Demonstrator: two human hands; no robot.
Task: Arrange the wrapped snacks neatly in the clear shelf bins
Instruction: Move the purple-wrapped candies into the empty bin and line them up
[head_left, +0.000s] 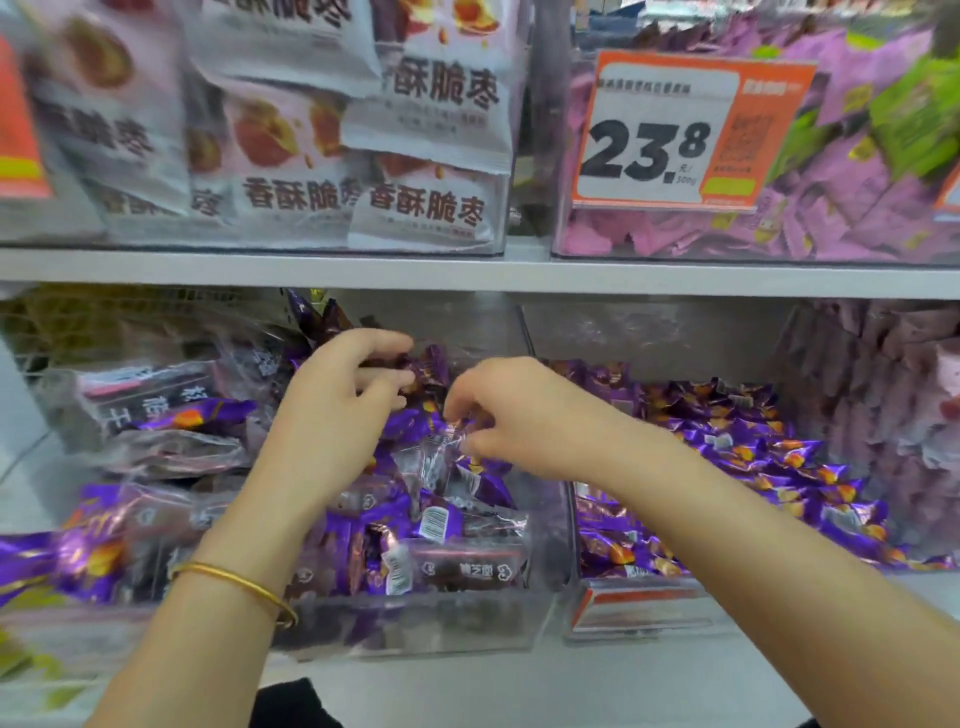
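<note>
- In the middle bin (415, 623) on the low shelf, the purple snacks (441, 519) lie in a messy heap and point every which way.
- Over that heap, the left hand (337, 410) reaches in with its fingers bent toward a dark snack (431, 366) near the back. It is blurry there, so I cannot tell if the hand holds it or only touches it.
- The right hand (514, 415) is just beside the left one. Its thumb and fingers are close together and seem to pinch a shiny snack (441, 441) on top of the heap.
- A gold bangle (244, 584) sits on the left wrist.
- The right bin (649, 608) next door holds the same kind of purple snacks, and its pile lies lower.
- I think this is the sorting step: the hands pick loose snacks off the top. Most of the heap still looks untidy, so there is a lot left to do.
- Next, the pinched snack needs to come up without pulling its neighbours along. Then it should be turned and laid flat with the others.
- The wrappers look slippery, so the grip should be gentle but sure.
</note>
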